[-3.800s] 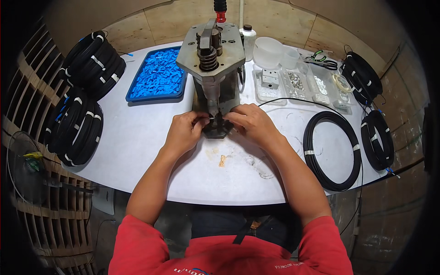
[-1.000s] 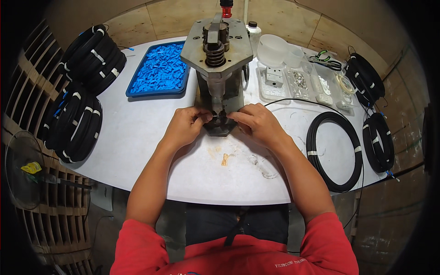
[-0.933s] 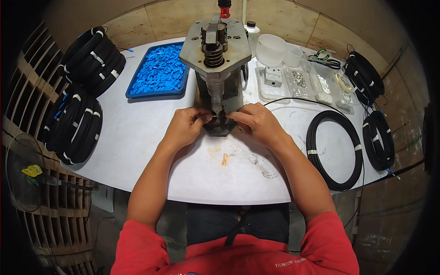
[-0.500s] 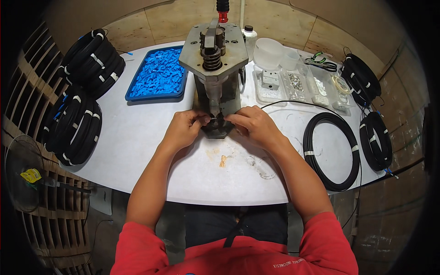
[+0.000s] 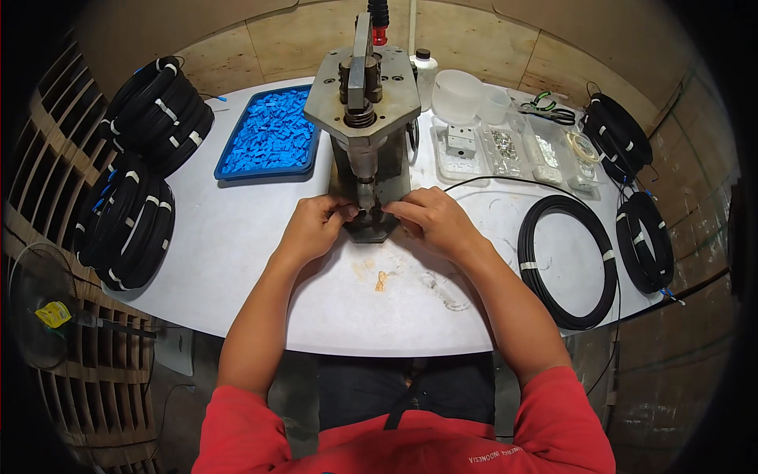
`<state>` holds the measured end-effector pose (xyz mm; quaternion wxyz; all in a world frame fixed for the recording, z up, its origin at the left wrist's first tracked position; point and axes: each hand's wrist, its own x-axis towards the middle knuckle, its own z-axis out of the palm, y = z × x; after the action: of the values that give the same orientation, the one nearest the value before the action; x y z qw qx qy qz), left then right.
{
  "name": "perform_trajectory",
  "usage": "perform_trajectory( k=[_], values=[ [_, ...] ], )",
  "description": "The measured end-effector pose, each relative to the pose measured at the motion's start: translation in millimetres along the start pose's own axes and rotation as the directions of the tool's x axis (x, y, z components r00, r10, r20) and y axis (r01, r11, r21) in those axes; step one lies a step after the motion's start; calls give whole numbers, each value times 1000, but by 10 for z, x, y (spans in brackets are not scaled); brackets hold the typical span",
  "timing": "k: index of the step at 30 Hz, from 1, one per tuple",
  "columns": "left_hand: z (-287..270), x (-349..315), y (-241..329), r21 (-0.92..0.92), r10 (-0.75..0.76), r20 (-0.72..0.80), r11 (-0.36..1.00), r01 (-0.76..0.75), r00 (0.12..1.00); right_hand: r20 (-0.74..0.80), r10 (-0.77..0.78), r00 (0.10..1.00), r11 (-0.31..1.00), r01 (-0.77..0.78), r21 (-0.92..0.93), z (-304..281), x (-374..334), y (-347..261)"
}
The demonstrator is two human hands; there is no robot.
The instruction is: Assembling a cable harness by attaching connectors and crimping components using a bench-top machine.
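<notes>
A metal bench press (image 5: 363, 87) with a spring and an upright lever bar stands at the middle of the table. Its ram (image 5: 365, 189) is down at the small die at the foot. My left hand (image 5: 317, 223) is closed at the left of this die, thumb and index finger pinching something too small to make out. From the die's right side my right hand (image 5: 433, 219) reaches in with bent fingers. A black cable (image 5: 505, 177) comes from behind my right hand and runs to the right; the fingertips and the cable's end are hidden.
A blue tray (image 5: 229, 175) full of small blue pieces stands left of the press. Black cable coils (image 5: 146, 118) are piled at the far left; another coil (image 5: 527, 261) lies at right. Clear containers (image 5: 458, 95), parts trays (image 5: 466, 167) and pliers (image 5: 557, 114) are back right.
The press's ram and spring have gone down and its lever bar has tipped more upright. Both hands have stayed beside the die. The whole view has shifted slightly.
</notes>
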<state>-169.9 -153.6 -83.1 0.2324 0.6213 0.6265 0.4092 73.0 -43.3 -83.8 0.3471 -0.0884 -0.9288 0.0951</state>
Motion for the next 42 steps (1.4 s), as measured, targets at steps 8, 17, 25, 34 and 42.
perform_trajectory(
  k=[8,17,25,34,42],
  values=[
    [11,-4,-10,-8,25,-16,1000,-25,1000,-8,17,1000,1000,-17,-11,3,-4,-15],
    [19,-4,-42,6,51,-32,999,-51,998,5,59,998,997,-58,-43,30,-27,-9],
    [-7,-7,23,19,49,-12,999,-48,999,5,53,999,998,-53,-30,43,-18,-28],
    [-23,-9,74,53,5,12,999,-5,1000,-54,95,994,993,-98,-60,54,22,-102],
    [-1,-4,86,27,-18,28,999,17,999,-44,62,997,992,-67,-110,76,23,-38]
  ],
)
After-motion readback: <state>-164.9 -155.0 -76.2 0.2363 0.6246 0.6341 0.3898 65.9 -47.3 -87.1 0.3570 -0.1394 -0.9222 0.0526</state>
